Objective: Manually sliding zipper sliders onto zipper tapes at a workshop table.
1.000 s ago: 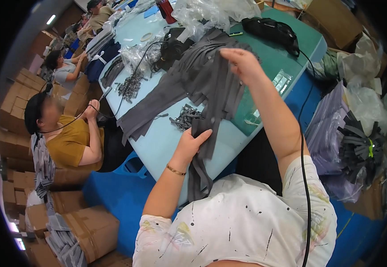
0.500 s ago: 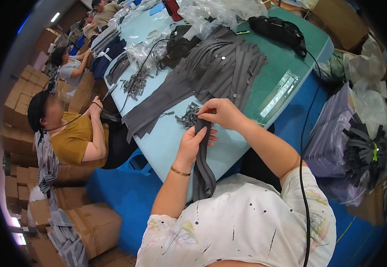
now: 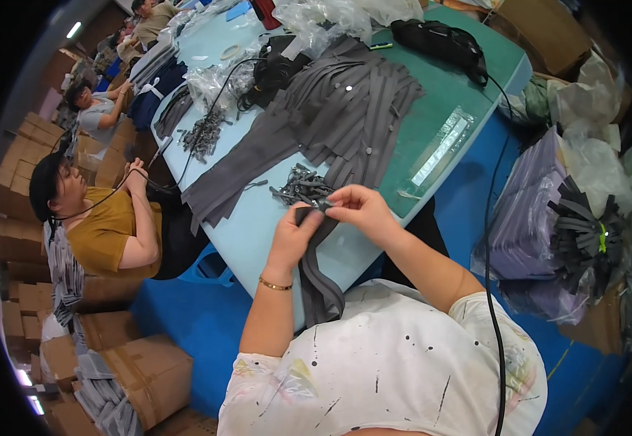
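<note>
A dark grey zipper tape (image 3: 319, 285) hangs from my left hand (image 3: 291, 238), which pinches its upper end between thumb and fingers. The rest drapes over the table's near edge toward my lap. My right hand (image 3: 365, 214) is closed at that same end, thumb and fingertips gripping a small grey zipper slider (image 3: 323, 205) against the tape. Whether the tape runs inside the slider is too small to tell. Just beyond my hands lies a heap of loose zipper sliders (image 3: 300, 182). Farther back, many grey zipper tapes (image 3: 359, 94) lie fanned across the table.
Another slider pile (image 3: 203, 136) and clear plastic bags (image 3: 323, 22) lie farther off on the table (image 3: 247, 243). A black pouch (image 3: 439, 45) sits at the far right. A co-worker (image 3: 116, 225) sits at the left. Boxes (image 3: 149, 378) and a wrapped purple stack (image 3: 523, 211) flank me.
My right hand has come down slightly and now meets the left at the tape's end. That end has tilted over toward the right fingers. The whole view has shifted a little.
</note>
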A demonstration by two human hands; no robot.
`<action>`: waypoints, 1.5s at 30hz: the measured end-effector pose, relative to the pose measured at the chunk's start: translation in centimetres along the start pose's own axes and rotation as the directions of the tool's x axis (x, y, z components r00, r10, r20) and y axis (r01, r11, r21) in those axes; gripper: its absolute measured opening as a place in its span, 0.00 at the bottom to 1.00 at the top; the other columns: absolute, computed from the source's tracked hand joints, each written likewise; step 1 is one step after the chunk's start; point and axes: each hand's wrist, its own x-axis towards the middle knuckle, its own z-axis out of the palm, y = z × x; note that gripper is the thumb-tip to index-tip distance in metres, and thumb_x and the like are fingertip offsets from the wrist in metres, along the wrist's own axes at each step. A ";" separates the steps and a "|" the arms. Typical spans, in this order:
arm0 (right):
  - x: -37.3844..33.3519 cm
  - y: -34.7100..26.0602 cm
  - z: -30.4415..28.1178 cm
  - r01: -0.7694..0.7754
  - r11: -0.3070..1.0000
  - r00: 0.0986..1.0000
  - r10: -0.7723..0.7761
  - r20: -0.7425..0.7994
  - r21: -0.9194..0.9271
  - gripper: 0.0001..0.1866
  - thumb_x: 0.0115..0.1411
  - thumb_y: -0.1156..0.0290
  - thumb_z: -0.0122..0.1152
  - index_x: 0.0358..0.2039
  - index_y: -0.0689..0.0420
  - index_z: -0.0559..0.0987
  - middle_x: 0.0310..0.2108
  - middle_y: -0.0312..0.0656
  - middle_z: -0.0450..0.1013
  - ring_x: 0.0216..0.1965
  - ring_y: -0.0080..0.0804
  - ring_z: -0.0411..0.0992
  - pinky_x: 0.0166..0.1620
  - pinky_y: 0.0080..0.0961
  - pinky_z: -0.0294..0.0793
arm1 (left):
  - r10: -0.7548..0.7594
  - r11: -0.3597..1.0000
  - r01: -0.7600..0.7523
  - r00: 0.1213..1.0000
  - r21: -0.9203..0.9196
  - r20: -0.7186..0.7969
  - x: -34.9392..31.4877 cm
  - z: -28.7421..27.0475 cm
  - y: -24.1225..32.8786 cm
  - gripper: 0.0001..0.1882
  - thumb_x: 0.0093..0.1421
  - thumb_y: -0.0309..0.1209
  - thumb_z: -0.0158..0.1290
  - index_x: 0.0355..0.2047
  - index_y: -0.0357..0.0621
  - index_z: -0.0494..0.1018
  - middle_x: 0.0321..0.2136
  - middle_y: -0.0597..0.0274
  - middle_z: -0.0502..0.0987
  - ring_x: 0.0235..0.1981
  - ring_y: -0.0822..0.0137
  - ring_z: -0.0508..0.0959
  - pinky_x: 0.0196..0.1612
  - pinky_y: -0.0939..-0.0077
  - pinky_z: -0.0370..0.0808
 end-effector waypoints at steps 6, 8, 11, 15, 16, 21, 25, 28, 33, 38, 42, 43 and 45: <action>-4.0 2.2 2.4 0.118 0.982 0.987 -0.100 0.127 -0.148 0.11 0.52 0.78 0.62 0.37 0.61 0.77 0.29 0.33 0.74 0.30 0.16 0.71 0.35 0.13 0.71 | -0.093 0.938 0.062 0.993 -0.342 -0.074 0.3 -2.9 1.6 0.07 0.61 0.33 0.48 0.29 0.44 0.69 0.19 0.68 0.69 0.17 0.80 0.66 0.19 0.88 0.60; -3.5 1.9 2.2 0.073 0.992 0.995 -0.064 0.080 -0.107 0.11 0.53 0.78 0.61 0.38 0.62 0.77 0.30 0.35 0.74 0.31 0.17 0.71 0.36 0.14 0.71 | -0.259 0.955 0.272 0.959 -0.119 0.119 -0.1 -2.4 2.6 0.06 0.57 0.31 0.52 0.31 0.43 0.70 0.20 0.70 0.69 0.18 0.81 0.66 0.20 0.89 0.61; -2.7 1.4 1.7 0.091 0.990 0.996 -0.089 0.028 -0.109 0.10 0.54 0.79 0.58 0.39 0.62 0.76 0.32 0.37 0.75 0.34 0.18 0.72 0.39 0.15 0.72 | -0.107 0.993 0.113 0.973 -0.019 0.203 -0.6 -0.9 2.6 0.09 0.51 0.24 0.58 0.33 0.40 0.72 0.26 0.71 0.73 0.29 0.81 0.70 0.31 0.85 0.68; -2.8 0.5 1.8 0.141 0.978 0.990 -0.141 0.012 -0.156 0.12 0.55 0.79 0.57 0.41 0.62 0.74 0.35 0.40 0.75 0.36 0.20 0.73 0.40 0.16 0.73 | -0.050 0.995 0.035 0.984 0.091 0.169 -0.8 -0.5 3.1 0.07 0.52 0.25 0.57 0.31 0.39 0.72 0.24 0.68 0.73 0.29 0.77 0.71 0.31 0.84 0.68; -2.8 0.6 1.8 0.150 0.978 0.988 -0.151 0.004 -0.144 0.12 0.55 0.79 0.57 0.41 0.63 0.73 0.35 0.40 0.75 0.36 0.20 0.72 0.40 0.16 0.73 | -0.048 0.995 0.033 0.985 0.090 0.167 -0.8 -0.6 3.0 0.07 0.52 0.25 0.57 0.31 0.39 0.72 0.24 0.68 0.73 0.29 0.77 0.71 0.31 0.84 0.68; -2.7 1.4 2.1 -0.049 0.967 0.991 0.077 -0.106 0.250 0.13 0.55 0.77 0.58 0.39 0.58 0.68 0.35 0.40 0.74 0.37 0.22 0.72 0.39 0.18 0.71 | 0.505 0.364 -0.515 0.809 0.776 0.300 -1.8 0.9 4.3 0.10 0.47 0.22 0.57 0.32 0.38 0.72 0.24 0.58 0.72 0.24 0.62 0.72 0.28 0.76 0.70; -2.3 1.8 2.4 -0.291 0.838 0.942 0.335 -0.015 0.462 0.15 0.55 0.73 0.60 0.40 0.55 0.66 0.33 0.37 0.74 0.36 0.23 0.72 0.38 0.21 0.71 | 0.774 0.252 -0.666 0.574 0.702 0.267 -2.4 1.0 5.2 0.05 0.52 0.22 0.53 0.31 0.38 0.70 0.23 0.57 0.72 0.22 0.62 0.72 0.27 0.73 0.70; -1.7 1.6 2.8 -0.277 0.919 0.960 0.273 0.056 0.279 0.13 0.54 0.73 0.60 0.39 0.57 0.69 0.32 0.38 0.74 0.35 0.25 0.73 0.36 0.23 0.72 | 0.510 0.848 -0.451 0.838 0.280 -0.193 -2.8 1.2 4.4 0.03 0.60 0.25 0.47 0.33 0.39 0.66 0.23 0.58 0.73 0.22 0.67 0.71 0.27 0.74 0.69; 1.2 -0.5 0.7 0.290 0.522 0.929 -0.356 0.105 -0.802 0.06 0.46 0.75 0.60 0.28 0.56 0.78 0.27 0.40 0.71 0.30 0.36 0.71 0.33 0.29 0.72 | 0.084 0.907 -0.172 0.968 -0.384 -0.236 -0.4 -1.3 2.4 0.07 0.63 0.30 0.44 0.32 0.40 0.64 0.22 0.59 0.72 0.24 0.70 0.72 0.31 0.77 0.71; 2.2 0.8 0.6 0.382 0.164 0.875 -0.382 0.298 -0.910 0.05 0.47 0.71 0.60 0.27 0.55 0.77 0.27 0.37 0.69 0.33 0.37 0.71 0.33 0.32 0.72 | -0.248 0.896 0.166 0.957 -0.412 -0.152 0.0 -1.6 1.6 0.06 0.60 0.28 0.48 0.34 0.37 0.67 0.24 0.61 0.72 0.27 0.68 0.75 0.30 0.77 0.73; 2.4 0.7 0.8 0.375 0.062 0.864 -0.385 0.324 -0.925 0.07 0.47 0.68 0.60 0.28 0.54 0.76 0.27 0.37 0.71 0.33 0.37 0.71 0.33 0.33 0.72 | -0.241 0.895 0.183 0.966 -0.406 -0.097 -0.1 -1.8 1.7 0.08 0.59 0.26 0.49 0.38 0.36 0.68 0.27 0.58 0.75 0.29 0.68 0.76 0.32 0.77 0.75; 2.3 0.5 0.8 0.376 0.063 0.864 -0.383 0.325 -0.925 0.07 0.47 0.68 0.60 0.28 0.54 0.76 0.27 0.37 0.71 0.33 0.37 0.71 0.33 0.33 0.72 | -0.247 0.897 0.195 0.965 -0.397 -0.083 -0.2 -1.8 1.9 0.08 0.59 0.26 0.49 0.38 0.37 0.68 0.28 0.59 0.75 0.28 0.71 0.76 0.30 0.81 0.73; 1.9 -0.2 1.0 0.344 0.305 0.901 -0.374 0.220 -0.888 0.06 0.48 0.70 0.60 0.28 0.54 0.76 0.27 0.37 0.73 0.32 0.34 0.72 0.32 0.27 0.72 | -0.254 0.898 0.207 0.964 -0.388 -0.072 -0.2 -1.9 1.9 0.08 0.58 0.26 0.50 0.38 0.38 0.68 0.29 0.59 0.76 0.27 0.73 0.75 0.28 0.84 0.72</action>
